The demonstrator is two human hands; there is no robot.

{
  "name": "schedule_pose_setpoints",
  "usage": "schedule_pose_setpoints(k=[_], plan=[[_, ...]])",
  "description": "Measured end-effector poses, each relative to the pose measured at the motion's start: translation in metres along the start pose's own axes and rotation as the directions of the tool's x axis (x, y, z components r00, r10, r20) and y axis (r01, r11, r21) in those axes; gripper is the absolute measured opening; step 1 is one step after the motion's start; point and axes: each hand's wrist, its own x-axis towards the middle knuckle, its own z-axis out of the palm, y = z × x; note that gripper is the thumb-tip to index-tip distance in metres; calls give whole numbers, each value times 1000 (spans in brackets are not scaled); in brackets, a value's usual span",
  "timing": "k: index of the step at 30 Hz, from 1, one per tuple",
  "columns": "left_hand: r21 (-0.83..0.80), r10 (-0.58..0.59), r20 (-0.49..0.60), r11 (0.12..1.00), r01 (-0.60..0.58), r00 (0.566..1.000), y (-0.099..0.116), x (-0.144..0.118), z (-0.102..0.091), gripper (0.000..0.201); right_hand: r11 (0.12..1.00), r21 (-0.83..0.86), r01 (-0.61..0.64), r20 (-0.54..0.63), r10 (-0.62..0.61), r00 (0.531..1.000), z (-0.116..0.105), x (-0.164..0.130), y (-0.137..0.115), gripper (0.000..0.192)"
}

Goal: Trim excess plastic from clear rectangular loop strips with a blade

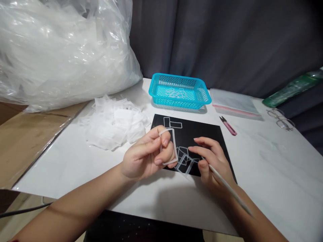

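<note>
My left hand (148, 153) is closed on a thin white rectangular frame (175, 146), pinched between thumb and fingers and held above a black mat (196, 132). To its right, my right hand (214, 161) grips a slender pale stick (227, 186) that slants back along the wrist. The thumb and lower fingers hold the stick, while the upper fingers stretch toward the mat. Between the hands, several similar frames (185, 159) lie overlapping on the mat. Two more frames (176, 125) rest near its upper left corner.
A blue basket (179, 103) with some white frames stands behind the mat. White sheet pieces (116, 122) are heaped at left, below a large clear plastic bag (65, 53). Pink thread snips (228, 126), plastic bags (234, 102), glasses (282, 119) and a green bottle (292, 87) lie right.
</note>
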Motion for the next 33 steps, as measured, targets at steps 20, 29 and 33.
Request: schedule_pose_setpoints(k=[20,29,33], plan=[[498,-98,54,865,58,994,-17,-2,-7,30,387,902,-188,21,397,918,4,4,-40,35],[921,174,-45,388,-27,984,-20,-2,-11,29,424,886,-186,-71,522,850,5,10,-34,42],[953,266,294,-2,-304,918,-21,-2,-15,38,346,906,-244,22,538,843,4,11,-36,42]])
